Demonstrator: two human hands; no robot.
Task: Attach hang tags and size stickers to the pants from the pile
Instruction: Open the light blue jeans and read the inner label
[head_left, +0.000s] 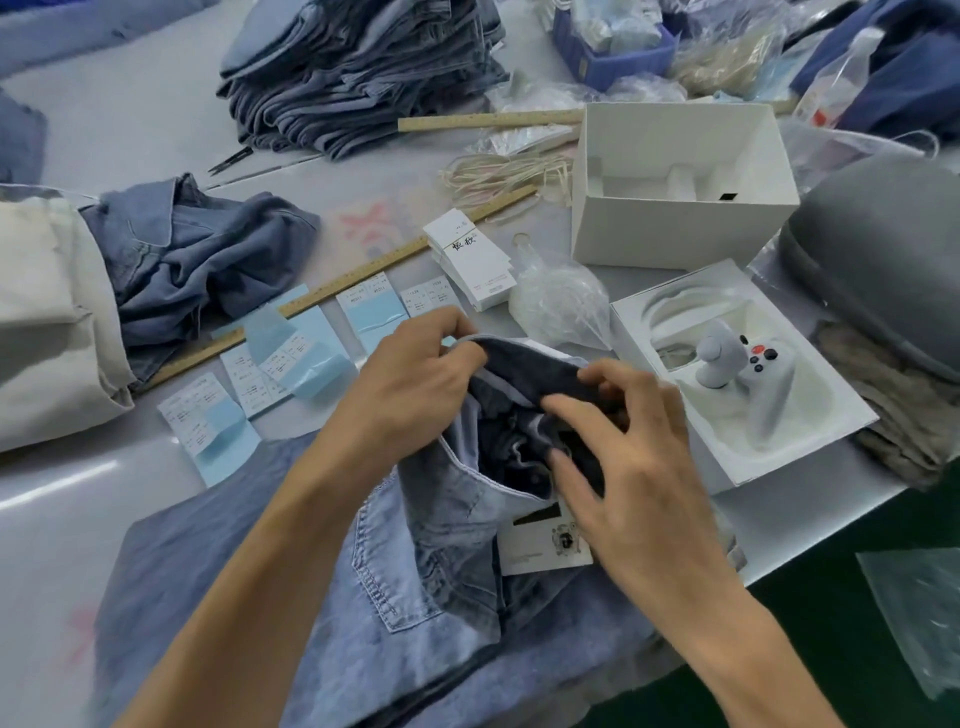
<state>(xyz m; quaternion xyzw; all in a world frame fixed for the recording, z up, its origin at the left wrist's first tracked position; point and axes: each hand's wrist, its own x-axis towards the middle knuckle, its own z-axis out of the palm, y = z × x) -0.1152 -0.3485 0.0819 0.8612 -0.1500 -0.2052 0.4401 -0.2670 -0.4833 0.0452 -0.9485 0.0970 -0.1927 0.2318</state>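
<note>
1. A pair of light blue denim pants (395, 597) lies on the near edge of the worktop (78, 509), waistband raised and opened toward the camera, its inside darker than the faded outside.
2. The left hand (410, 384) pinches the far rim of the waistband; its fingers (457, 325) are curled over the cloth.
3. The right hand (639, 467) grips the near side of the waistband, fingers (566, 467) bent into the opening.
4. A white hang tag (540, 545) lies on the pants just below the right hand.
5. Blue-and-white sticker sheets (291, 353) lie in a row beyond the pants, beside a stack of white tags (478, 260).
6. An open white box (680, 182) holds a white moulded insert.
7. A white tray (737, 374) holds a grey game controller (748, 374).
8. A folded denim pile (363, 67) sits at the far side.
</note>
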